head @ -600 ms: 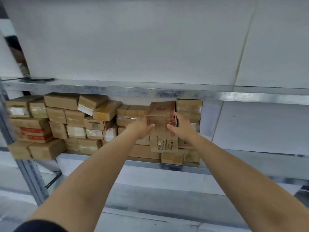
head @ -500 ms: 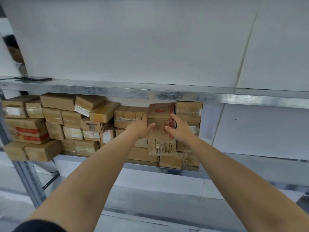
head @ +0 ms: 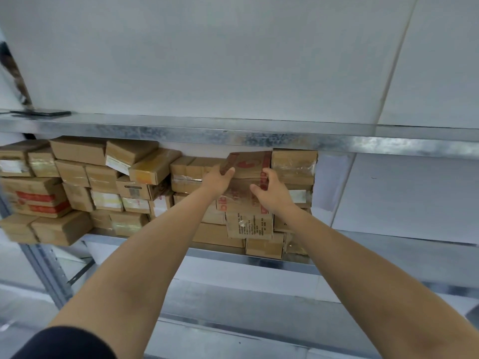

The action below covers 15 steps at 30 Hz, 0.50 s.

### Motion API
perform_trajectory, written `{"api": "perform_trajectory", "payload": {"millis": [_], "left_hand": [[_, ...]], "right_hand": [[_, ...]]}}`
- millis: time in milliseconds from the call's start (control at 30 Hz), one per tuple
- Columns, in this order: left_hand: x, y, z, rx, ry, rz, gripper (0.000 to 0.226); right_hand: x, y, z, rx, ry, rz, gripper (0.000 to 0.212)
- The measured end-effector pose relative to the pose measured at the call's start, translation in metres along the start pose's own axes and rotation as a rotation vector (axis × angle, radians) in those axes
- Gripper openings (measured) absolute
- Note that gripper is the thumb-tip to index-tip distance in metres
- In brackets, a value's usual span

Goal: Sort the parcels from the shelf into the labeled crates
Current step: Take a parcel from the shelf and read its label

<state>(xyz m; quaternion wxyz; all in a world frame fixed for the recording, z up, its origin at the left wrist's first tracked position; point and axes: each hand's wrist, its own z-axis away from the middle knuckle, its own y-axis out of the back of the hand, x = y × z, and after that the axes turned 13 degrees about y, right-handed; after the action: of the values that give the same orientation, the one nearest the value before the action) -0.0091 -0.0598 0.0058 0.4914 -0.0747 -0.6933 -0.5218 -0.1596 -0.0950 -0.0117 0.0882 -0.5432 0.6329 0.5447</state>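
Note:
A tall brown cardboard parcel with red print [head: 247, 195] stands among stacked parcels on the metal shelf [head: 259, 261], tilted slightly forward at its top. My left hand [head: 217, 181] grips its upper left edge, fingers curled over the corner. My right hand [head: 270, 194] holds its right side, thumb across the front and fingers round the edge. Several more brown parcels [head: 85, 187] fill the shelf to the left; one [head: 294, 165] sits just right of the gripped parcel. No crates are in view.
The shelf above [head: 233, 134] has a steel front rail close over the parcels, with a dark flat object [head: 42, 113] on it at far left. A grey upright post [head: 44, 270] stands lower left. White wall panels lie behind and to the right.
Both hands have slid up the parcel to its top part, and the parcel's top has tipped out from the stack toward me.

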Motion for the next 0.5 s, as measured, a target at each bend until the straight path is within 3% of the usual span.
{"api": "perform_trajectory", "payload": {"millis": [333, 500], "left_hand": [[0.000, 0.015, 0.005, 0.015, 0.099, 0.165, 0.082], [-0.006, 0.027, 0.015, -0.009, 0.076, 0.222, 0.080]], "right_hand": [[-0.023, 0.013, 0.019, 0.066, 0.072, -0.039, 0.057], [-0.036, 0.011, 0.034, 0.083, 0.097, -0.039, 0.054]]}}
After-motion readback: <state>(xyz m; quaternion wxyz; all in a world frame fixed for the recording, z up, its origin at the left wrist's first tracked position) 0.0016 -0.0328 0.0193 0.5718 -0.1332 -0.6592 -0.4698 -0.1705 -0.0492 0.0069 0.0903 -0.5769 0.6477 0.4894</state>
